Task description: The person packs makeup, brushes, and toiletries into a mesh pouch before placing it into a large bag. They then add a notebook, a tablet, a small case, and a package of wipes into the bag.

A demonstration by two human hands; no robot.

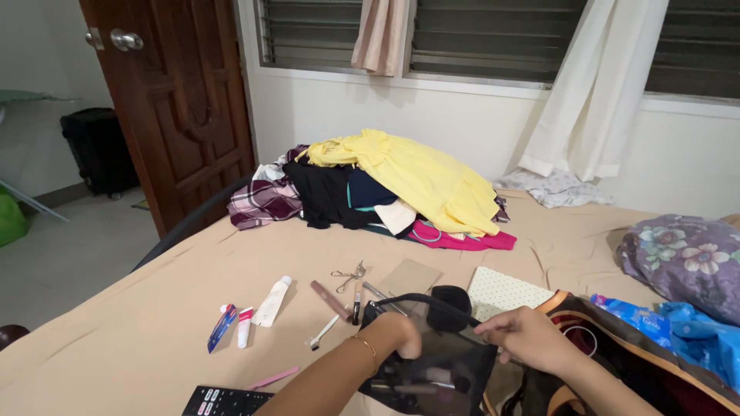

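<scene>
A black mesh pouch (432, 370) with a zip and strap lies on the bed in front of me. My left hand (397, 337) reaches into its open top, fingers hidden inside. My right hand (524, 336) pinches the pouch's rim on the right side and holds it open. Brushes and other small items show dimly through the mesh. Beyond the pouch lie a round black compact (451, 299), an eyelash curler (349, 275), pencils (357, 303) and a brown stick (330, 300).
Tubes (273, 302) and a blue packet (221, 327) lie to the left on the beige sheet (139, 339). A remote (223, 401), a dotted notebook (505, 294), a brown bag (632, 362), a clothes pile (385, 185), a floral pillow (686, 258) and a wooden door (177, 92) are around.
</scene>
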